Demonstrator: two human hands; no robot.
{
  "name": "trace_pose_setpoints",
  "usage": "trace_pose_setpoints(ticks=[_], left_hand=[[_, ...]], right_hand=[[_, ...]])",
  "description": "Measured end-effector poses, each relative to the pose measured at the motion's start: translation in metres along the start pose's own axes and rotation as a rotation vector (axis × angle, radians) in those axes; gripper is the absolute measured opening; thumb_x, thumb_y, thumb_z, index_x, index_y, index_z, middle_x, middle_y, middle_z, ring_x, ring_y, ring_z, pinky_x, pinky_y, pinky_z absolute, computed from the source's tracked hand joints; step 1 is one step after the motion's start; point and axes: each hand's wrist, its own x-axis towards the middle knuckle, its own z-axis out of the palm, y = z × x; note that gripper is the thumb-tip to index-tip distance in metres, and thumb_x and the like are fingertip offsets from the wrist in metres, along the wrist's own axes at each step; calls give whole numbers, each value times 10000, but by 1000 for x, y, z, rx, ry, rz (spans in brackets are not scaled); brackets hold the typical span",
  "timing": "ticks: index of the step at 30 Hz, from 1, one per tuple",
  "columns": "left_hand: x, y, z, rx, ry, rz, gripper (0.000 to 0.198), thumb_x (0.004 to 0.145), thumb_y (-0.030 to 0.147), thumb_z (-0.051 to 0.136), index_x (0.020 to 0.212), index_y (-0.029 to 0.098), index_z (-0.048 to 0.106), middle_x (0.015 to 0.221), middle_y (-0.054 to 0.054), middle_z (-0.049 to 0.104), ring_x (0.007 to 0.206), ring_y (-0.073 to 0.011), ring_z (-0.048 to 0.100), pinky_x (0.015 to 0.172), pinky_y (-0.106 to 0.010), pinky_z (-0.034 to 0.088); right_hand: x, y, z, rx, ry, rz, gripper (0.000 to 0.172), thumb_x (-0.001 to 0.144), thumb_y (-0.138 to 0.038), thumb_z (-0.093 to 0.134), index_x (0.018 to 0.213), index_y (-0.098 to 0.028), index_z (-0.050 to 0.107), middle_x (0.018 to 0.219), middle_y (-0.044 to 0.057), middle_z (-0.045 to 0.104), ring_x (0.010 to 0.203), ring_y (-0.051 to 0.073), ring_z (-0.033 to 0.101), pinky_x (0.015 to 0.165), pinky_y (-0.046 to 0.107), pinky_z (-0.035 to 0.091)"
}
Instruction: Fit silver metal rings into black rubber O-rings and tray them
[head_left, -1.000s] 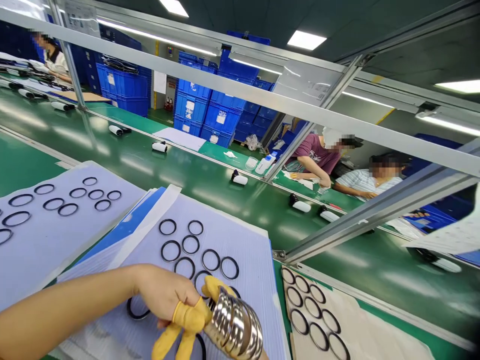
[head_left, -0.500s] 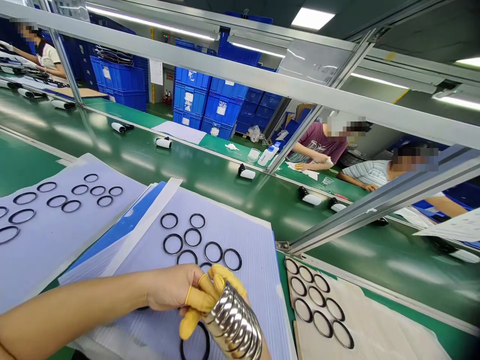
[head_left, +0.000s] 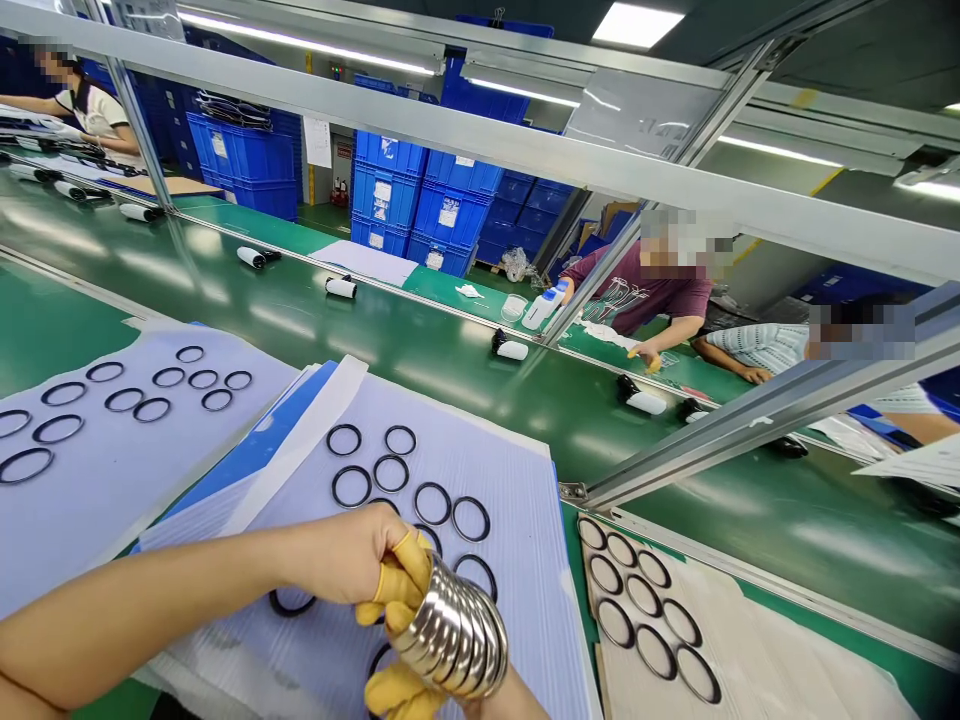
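Observation:
A row of shiny metal rings (head_left: 457, 630), pressed together into a stack, is between my hands above the middle sheet. My left hand (head_left: 360, 560), wearing yellow finger cots, reaches in from the left and is closed at the stack's near left end. Under the stack is my right hand (head_left: 409, 690), also in yellow finger cots, supporting and gripping the rings; its palm is hidden behind them. Several black-edged rings lie flat on the white sheet (head_left: 525, 600) below, among them one ring (head_left: 488, 520) just beyond the stack. My hands cover some of these rings.
More rings lie on a left sheet (head_left: 187, 480) and on a brown board (head_left: 750, 650) at right. Beyond runs a green conveyor (head_left: 420, 350) carrying white-and-black parts. A metal frame post (head_left: 712, 420) slants across the right. Co-workers sit opposite; blue crates (head_left: 450, 215) stand behind.
The ring stack has shifted slightly left and turned. My right fingers, earlier over its top, are now below it. The co-worker in the purple shirt has moved their arms. The view has shifted a little.

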Motion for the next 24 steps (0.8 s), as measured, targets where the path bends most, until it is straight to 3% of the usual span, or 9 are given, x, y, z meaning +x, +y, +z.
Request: trace_pose_setpoints(ticks=[5,9,13,16,20,22,24], left_hand=[[-2,4,1,126,-6,97,154,760,179,606,614,135,628,700,14,517,509,-53,455,435,-156,375],[-9,19,-8,453,-99,228,169,832,176,581,701,168,686,742,-5,572,709,-115,542,652,-191,456],[-19,38,-22,661,-236,163,187,890,183,549,818,209,720,657,17,565,637,-111,543,648,-192,446],[-20,36,-25,502,-307,-8,207,917,354,560,978,218,704,645,37,567,468,-76,493,522,-177,430],[-11,10,-16,135,-452,-27,589,856,705,461,980,167,666,608,24,603,358,-63,446,419,-183,382],[-6,-5,-8,17,-430,-17,672,805,791,416,844,159,642,512,28,567,337,-75,442,386,-190,341],[-2,-18,-1,-92,-322,-62,674,739,833,460,716,170,580,413,42,497,325,-95,444,362,-200,310]], right_hand=[[-1,-2,9,123,-93,89,636,701,-727,652,1096,-231,697,971,57,786,948,313,741,784,490,580],[-6,-2,1,99,-124,78,528,760,-609,704,1144,-248,674,1087,63,759,968,290,731,813,476,590],[-2,8,-12,3,-109,28,380,886,-498,626,1097,-185,673,1072,75,736,937,238,710,831,452,577],[5,17,-26,-27,-47,-17,470,902,-593,529,1109,-197,676,1059,78,741,956,239,698,870,464,550],[6,23,-41,-62,57,-73,611,824,-762,448,1031,-255,721,933,57,770,835,244,729,782,427,587],[0,23,-41,-94,100,-110,601,814,-768,454,1069,-290,714,971,52,765,878,265,728,791,425,587],[-9,22,-37,-127,123,-154,589,838,-722,484,1170,-268,662,1078,73,738,960,272,707,851,459,565]])
